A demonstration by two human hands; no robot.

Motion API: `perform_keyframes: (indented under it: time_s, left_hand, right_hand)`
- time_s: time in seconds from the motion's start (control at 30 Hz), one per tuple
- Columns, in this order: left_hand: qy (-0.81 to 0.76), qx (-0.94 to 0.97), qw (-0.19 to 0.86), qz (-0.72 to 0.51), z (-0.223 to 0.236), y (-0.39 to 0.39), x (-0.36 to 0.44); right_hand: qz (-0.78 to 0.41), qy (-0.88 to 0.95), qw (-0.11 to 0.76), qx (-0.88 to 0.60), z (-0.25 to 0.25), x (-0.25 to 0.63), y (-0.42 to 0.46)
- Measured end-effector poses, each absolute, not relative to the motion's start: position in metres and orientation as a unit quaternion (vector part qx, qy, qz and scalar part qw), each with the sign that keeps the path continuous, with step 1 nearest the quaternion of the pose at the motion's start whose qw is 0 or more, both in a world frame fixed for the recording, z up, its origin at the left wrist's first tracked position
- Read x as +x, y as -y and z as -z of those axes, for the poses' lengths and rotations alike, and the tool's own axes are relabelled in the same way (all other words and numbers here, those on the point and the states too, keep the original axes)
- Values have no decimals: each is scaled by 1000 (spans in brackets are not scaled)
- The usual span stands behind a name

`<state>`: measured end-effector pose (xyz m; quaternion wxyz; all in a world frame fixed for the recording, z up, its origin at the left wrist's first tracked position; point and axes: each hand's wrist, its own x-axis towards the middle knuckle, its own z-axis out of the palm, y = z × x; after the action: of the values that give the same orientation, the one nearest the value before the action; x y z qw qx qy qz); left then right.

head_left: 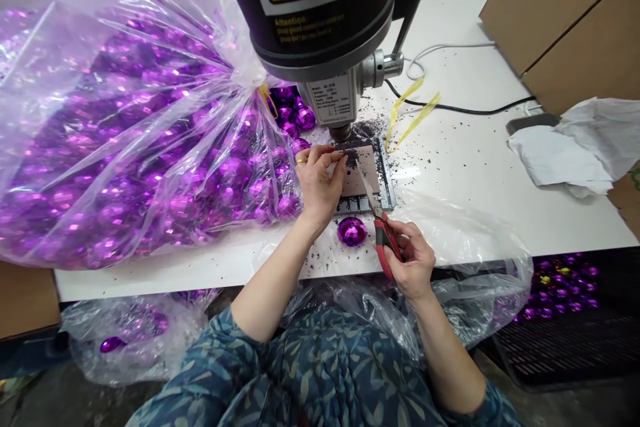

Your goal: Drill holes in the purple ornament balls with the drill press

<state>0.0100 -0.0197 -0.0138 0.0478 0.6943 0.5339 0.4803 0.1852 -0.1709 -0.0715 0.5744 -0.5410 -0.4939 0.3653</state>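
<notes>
My right hand grips a pair of scissors by its red and black handles. The blades point up and left over a pinkish board on the metal base of a drill press. Just below the drill's chuck, my left hand pinches thumb and fingers together near the blade tips; whatever is between them is too small to make out. Dark shavings cover part of the board. In front of the base, between my wrists, lies a shiny purple faceted ornament.
A large tied clear bag of purple ornaments fills the left. Yellow ties, a black cable, white paper and a cardboard box are on the right. A black crate holding purple ornaments stands below the table edge.
</notes>
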Motion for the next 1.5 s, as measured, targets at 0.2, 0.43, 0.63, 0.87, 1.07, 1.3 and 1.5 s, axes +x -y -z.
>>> perform_keyframes:
  time_s: [0.2,0.43,0.63,0.87,1.07,1.3,1.5]
  left_hand:
    - [-559,686,17,-466,16,24,18]
    - [-542,706,21,-456,14,23,10]
    - [-505,727,15,-465,15,20,3]
    - [-492,712,7,-500,20,16,11]
    - [-492,701,71,-511,19,18,6]
    - [-474,707,122,-511,22,14,-2]
    - [-474,722,100,-494,23,11,-5]
  right_hand:
    - [-367,487,577,-544,71,184,172]
    - [-387,477,579,-537,70,185,171]
    - [-394,467,578,-541,69,184,169]
    - [-390,471,578,-541,70,185,170]
    - [-393,476,576,-537,72,185,171]
    - [-386,480,577,-536,73,186,170]
    - [-381,483,581,-533,73,186,171]
